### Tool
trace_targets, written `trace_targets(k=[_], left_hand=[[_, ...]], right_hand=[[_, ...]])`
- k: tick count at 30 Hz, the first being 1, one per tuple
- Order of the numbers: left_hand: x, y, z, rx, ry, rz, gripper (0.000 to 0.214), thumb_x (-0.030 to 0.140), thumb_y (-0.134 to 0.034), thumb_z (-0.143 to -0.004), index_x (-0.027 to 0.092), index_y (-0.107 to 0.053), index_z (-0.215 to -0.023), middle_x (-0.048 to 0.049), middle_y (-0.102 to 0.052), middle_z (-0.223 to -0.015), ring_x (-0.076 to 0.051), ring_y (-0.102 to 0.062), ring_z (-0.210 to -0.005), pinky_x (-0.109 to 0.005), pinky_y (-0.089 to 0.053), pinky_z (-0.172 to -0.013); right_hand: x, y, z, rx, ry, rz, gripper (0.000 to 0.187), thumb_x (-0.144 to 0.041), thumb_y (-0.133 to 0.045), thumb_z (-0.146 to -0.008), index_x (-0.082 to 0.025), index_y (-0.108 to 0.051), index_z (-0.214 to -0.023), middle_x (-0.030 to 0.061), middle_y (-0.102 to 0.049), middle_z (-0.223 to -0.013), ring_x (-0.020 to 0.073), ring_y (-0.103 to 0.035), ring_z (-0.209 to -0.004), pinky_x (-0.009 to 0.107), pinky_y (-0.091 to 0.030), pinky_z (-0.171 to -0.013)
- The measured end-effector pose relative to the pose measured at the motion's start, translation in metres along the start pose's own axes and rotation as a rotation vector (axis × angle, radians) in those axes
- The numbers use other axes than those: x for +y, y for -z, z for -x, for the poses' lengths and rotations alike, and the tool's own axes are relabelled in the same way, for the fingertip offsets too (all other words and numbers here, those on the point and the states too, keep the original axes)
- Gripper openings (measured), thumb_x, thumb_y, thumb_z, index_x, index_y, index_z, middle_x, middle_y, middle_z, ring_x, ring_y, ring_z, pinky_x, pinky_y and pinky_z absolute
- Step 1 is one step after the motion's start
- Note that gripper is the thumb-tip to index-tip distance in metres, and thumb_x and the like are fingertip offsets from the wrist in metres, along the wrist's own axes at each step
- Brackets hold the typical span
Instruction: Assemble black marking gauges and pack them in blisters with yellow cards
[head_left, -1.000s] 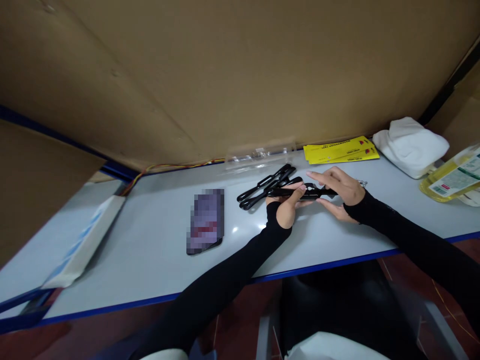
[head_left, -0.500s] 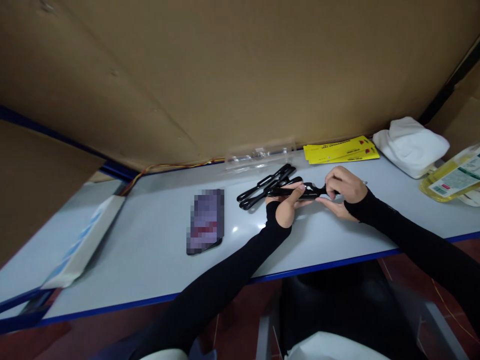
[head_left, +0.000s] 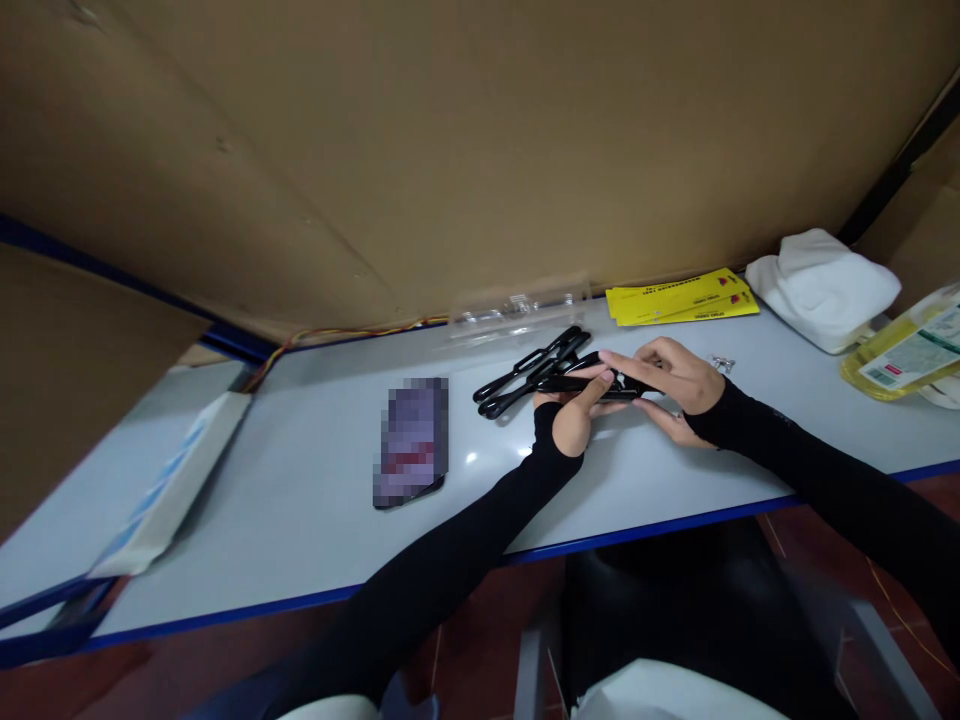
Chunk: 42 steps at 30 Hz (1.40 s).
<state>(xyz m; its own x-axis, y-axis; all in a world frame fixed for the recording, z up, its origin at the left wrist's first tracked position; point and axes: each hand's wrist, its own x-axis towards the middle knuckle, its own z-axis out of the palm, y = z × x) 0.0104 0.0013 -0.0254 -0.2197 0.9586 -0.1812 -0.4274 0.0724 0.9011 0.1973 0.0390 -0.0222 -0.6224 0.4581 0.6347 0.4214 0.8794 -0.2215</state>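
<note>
A person's left hand (head_left: 574, 420) clamped thumb and fingers on a black tool (head_left: 624, 393) over a table (head_left: 300, 480); the right hand's (head_left: 694, 385) half-bent fingers spanned one end, their grip unclear.

And there it is in your two hands: the glossy black, slender, long-handled tool (head_left: 556, 384), held nearly level across your view, over the tabletop (head_left: 517, 520). One smooth, rounded end pokes out to the left of your left hand (head_left: 576, 418); a small pale patch shows near the middle, and the other end disappears behind the fingers of your right hand (head_left: 679, 380), its shape hidden.
</note>
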Motion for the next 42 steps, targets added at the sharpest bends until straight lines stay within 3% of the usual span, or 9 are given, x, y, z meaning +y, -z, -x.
trace_targets(k=[5,10,16,22,28,31,34,39,42], left_hand=[[-0.0028,0.0000,-0.0002,0.027,0.016,0.002,0.044,0.036,-0.101,-0.049,0.012,-0.081,-0.080,-0.0097,-0.078,-0.073,-0.032,-0.079,-0.072,-0.054,-0.070,-0.071],[-0.0014,0.0011,-0.0007,0.013,0.001,0.009,0.042,0.036,-0.101,-0.051,0.013,-0.082,-0.081,-0.0095,-0.079,-0.074,-0.033,-0.080,-0.074,-0.053,-0.070,-0.071],[-0.0045,0.0017,-0.0013,0.029,-0.008,0.031,0.043,0.036,-0.101,-0.054,0.012,-0.082,-0.084,-0.0117,-0.080,-0.081,-0.035,-0.081,-0.083,-0.055,-0.070,-0.076],[-0.0075,0.0014,-0.0013,-0.006,-0.034,0.071,0.049,0.040,-0.102,-0.052,0.012,-0.083,-0.087,-0.0122,-0.081,-0.085,-0.035,-0.081,-0.085,-0.053,-0.070,-0.079],[-0.0038,-0.0011,0.0007,0.047,-0.027,0.082,0.049,0.039,-0.104,-0.047,0.013,-0.084,-0.083,-0.0110,-0.081,-0.082,-0.032,-0.080,-0.078,-0.053,-0.070,-0.076],[0.0008,-0.0014,0.0011,0.039,-0.042,0.070,0.048,0.040,-0.104,-0.048,0.013,-0.084,-0.083,-0.0107,-0.080,-0.081,-0.032,-0.080,-0.078,-0.053,-0.070,-0.076],[0.0017,-0.0011,0.0007,0.007,-0.042,0.048,0.048,0.042,-0.102,-0.052,0.013,-0.084,-0.084,-0.0122,-0.080,-0.081,-0.034,-0.081,-0.081,-0.053,-0.070,-0.076],[-0.0038,0.0005,-0.0003,0.038,-0.048,0.043,0.047,0.041,-0.101,-0.054,0.012,-0.083,-0.085,-0.0125,-0.081,-0.083,-0.032,-0.080,-0.077,-0.052,-0.070,-0.076],[-0.0048,0.0020,-0.0003,0.008,-0.049,0.042,0.044,0.041,-0.100,-0.057,0.012,-0.083,-0.086,-0.0120,-0.081,-0.083,-0.033,-0.081,-0.079,-0.053,-0.070,-0.078]], right_hand=[[0.0021,0.0013,0.0013,0.016,0.018,-0.017,0.022,-0.019,-0.066,-0.090,-0.018,-0.072,-0.111,0.0092,-0.061,-0.098,0.0243,-0.057,-0.090,0.038,-0.052,-0.078],[0.0030,0.0023,0.0013,0.043,-0.027,-0.048,0.056,-0.021,-0.067,-0.091,-0.019,-0.059,-0.146,0.0098,-0.061,-0.106,0.0242,-0.059,-0.092,0.039,-0.054,-0.079],[0.0040,0.0000,-0.0002,0.070,0.065,-0.118,0.011,-0.008,-0.066,-0.085,-0.019,-0.068,-0.084,0.0070,-0.063,-0.090,0.0209,-0.057,-0.082,0.034,-0.049,-0.073],[0.0005,-0.0026,0.0002,0.048,-0.027,-0.044,0.043,-0.019,-0.060,-0.096,-0.022,-0.063,-0.139,0.0081,-0.061,-0.102,0.0223,-0.057,-0.089,0.037,-0.053,-0.079],[0.0035,0.0034,-0.0020,0.062,0.039,0.029,0.010,-0.024,-0.069,-0.094,-0.019,-0.066,-0.086,0.0073,-0.061,-0.087,0.0223,-0.055,-0.082,0.037,-0.049,-0.074],[0.0001,0.0052,-0.0037,0.087,0.008,0.027,0.008,-0.025,-0.071,-0.094,-0.018,-0.070,-0.099,0.0067,-0.062,-0.088,0.0215,-0.055,-0.080,0.036,-0.049,-0.074],[-0.0032,0.0047,-0.0040,0.083,-0.008,0.017,0.032,-0.023,-0.065,-0.098,-0.018,-0.067,-0.130,0.0075,-0.062,-0.095,0.0212,-0.056,-0.083,0.036,-0.051,-0.076],[-0.0008,0.0011,-0.0028,0.114,0.075,0.010,0.005,-0.020,-0.066,-0.095,-0.018,-0.071,-0.095,0.0067,-0.060,-0.088,0.0209,-0.054,-0.081,0.035,-0.048,-0.073],[0.0003,-0.0013,-0.0019,0.104,0.058,0.005,0.015,-0.018,-0.063,-0.096,-0.018,-0.072,-0.108,0.0070,-0.059,-0.092,0.0202,-0.054,-0.082,0.034,-0.048,-0.074]])
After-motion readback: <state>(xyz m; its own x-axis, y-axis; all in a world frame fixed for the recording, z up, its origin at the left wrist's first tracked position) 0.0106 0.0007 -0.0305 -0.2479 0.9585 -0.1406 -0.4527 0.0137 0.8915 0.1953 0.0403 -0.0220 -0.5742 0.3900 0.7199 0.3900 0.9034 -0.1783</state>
